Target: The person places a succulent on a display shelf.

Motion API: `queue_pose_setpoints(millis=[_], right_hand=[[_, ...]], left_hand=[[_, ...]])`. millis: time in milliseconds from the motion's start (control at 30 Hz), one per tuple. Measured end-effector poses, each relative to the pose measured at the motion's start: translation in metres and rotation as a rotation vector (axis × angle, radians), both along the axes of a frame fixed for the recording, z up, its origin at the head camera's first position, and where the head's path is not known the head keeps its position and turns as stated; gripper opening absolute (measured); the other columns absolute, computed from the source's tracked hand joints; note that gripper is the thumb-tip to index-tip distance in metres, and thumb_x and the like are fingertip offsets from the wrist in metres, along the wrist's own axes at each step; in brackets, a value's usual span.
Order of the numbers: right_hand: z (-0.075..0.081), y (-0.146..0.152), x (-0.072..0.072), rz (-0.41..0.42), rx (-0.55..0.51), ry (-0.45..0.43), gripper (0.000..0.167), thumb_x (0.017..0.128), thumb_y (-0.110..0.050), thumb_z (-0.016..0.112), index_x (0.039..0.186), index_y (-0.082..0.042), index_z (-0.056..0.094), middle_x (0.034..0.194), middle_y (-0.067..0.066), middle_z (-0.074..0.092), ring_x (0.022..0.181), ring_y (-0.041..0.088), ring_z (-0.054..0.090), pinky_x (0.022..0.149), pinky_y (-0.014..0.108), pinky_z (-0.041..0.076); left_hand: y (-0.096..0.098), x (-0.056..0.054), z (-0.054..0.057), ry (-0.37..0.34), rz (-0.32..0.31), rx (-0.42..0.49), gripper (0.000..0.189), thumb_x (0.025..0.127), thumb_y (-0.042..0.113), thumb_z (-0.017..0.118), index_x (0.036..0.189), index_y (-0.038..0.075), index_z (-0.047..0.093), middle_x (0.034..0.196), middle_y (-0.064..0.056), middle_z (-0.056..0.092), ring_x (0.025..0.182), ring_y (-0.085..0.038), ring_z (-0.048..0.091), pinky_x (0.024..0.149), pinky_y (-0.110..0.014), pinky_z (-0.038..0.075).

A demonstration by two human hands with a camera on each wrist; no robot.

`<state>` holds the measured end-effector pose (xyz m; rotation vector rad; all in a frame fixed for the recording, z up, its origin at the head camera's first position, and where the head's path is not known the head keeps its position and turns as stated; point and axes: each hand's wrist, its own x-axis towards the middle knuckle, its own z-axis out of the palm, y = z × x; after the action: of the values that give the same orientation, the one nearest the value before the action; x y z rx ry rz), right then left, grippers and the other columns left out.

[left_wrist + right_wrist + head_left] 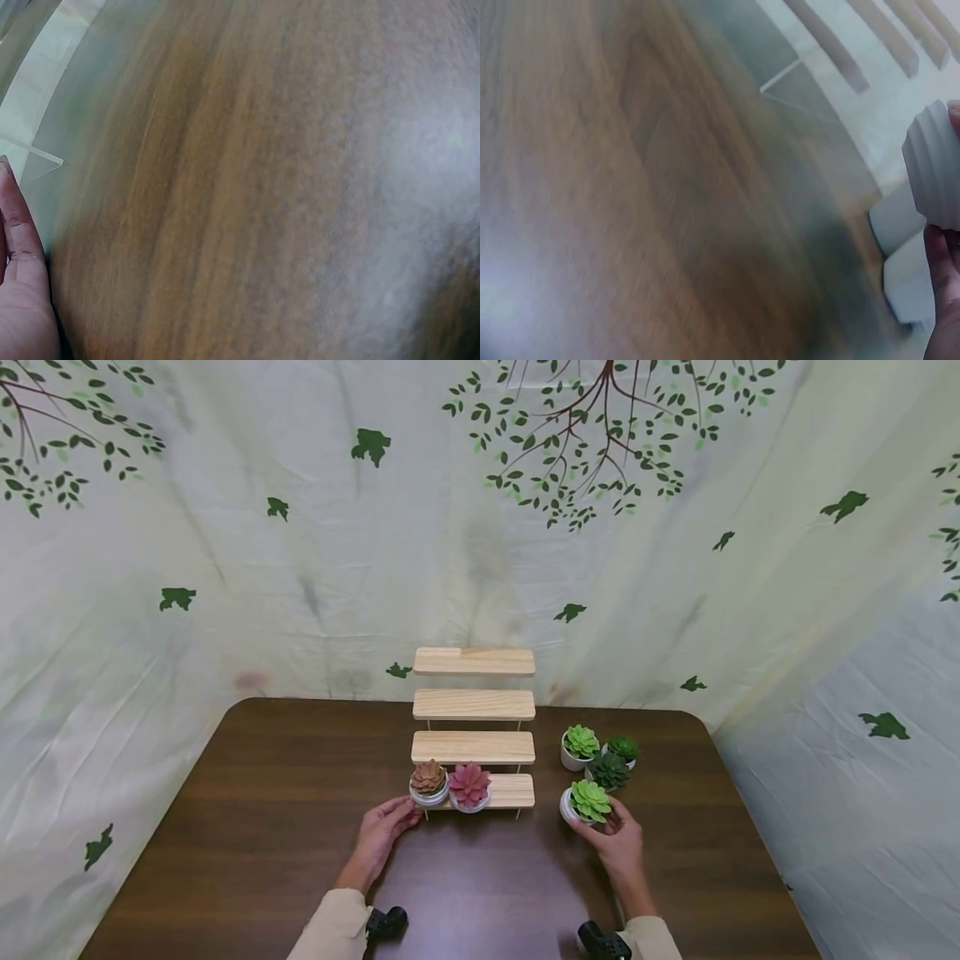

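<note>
My right hand [618, 843] pinches a white pot with a light green succulent [590, 800], thumb and fingers on either side. In the right wrist view this ribbed white pot [934, 165] shows between the fingertips at the right edge. My left hand [381, 839] has its fingertips right at the left side of a potted brown succulent [428, 777]. That pot stands at the left end of the lowest shelf [512, 791], beside a potted pink succulent [469, 785]. In the left wrist view, the fingers [21, 232] look nearly straight.
Three more potted succulents stand right of the wooden tiered rack [472, 747]: a light green one [581, 742], a dark green one [608, 770] and another green one [623, 747]. The upper shelves are bare wood. A printed cloth [480, 568] hangs behind the brown table [300, 777].
</note>
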<state>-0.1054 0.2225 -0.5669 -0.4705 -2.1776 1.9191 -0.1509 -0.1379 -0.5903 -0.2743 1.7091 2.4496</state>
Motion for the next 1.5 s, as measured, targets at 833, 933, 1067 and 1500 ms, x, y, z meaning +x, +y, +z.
queue_pose_setpoints(millis=[833,933,1067,1500], right_hand=[[0.020,-0.048,-0.033,0.198,0.045,0.103,0.065,0.069,-0.001,0.085,0.126,0.004,0.054,0.126,0.021,0.058,0.117,0.030,0.055,0.098,0.034,0.048],[0.021,-0.052,-0.035,0.208,0.057,0.086,0.066,0.069,-0.004,0.086,0.126,0.002,0.055,0.126,0.019,0.059,0.116,0.029,0.056,0.098,0.037,0.048],[0.021,-0.056,-0.037,0.225,0.056,0.085,0.066,0.067,-0.005,0.087,0.126,0.001,0.056,0.125,0.017,0.059,0.116,0.029,0.056,0.099,0.038,0.047],[0.017,-0.064,-0.044,0.321,0.129,0.116,0.063,0.068,-0.013,0.088,0.124,-0.004,0.060,0.123,0.014,0.061,0.115,0.031,0.058,0.099,0.049,0.046]], left_hand=[[-0.001,-0.001,0.001,-0.028,0.026,-0.003,0.010,0.094,0.000,0.058,0.097,-0.002,0.067,0.082,-0.003,0.070,0.078,-0.013,0.066,0.074,-0.024,0.057],[-0.001,0.000,0.001,-0.025,0.022,-0.003,0.011,0.094,-0.002,0.057,0.099,-0.004,0.066,0.082,-0.002,0.070,0.078,-0.012,0.066,0.074,-0.024,0.056],[0.000,0.001,0.001,-0.025,0.021,0.004,0.011,0.094,-0.002,0.057,0.100,-0.004,0.066,0.082,-0.001,0.070,0.078,-0.012,0.066,0.075,-0.024,0.056],[0.000,-0.001,-0.002,-0.033,0.030,-0.004,0.014,0.093,-0.001,0.057,0.103,-0.009,0.064,0.082,-0.003,0.070,0.078,-0.013,0.066,0.074,-0.025,0.056]])
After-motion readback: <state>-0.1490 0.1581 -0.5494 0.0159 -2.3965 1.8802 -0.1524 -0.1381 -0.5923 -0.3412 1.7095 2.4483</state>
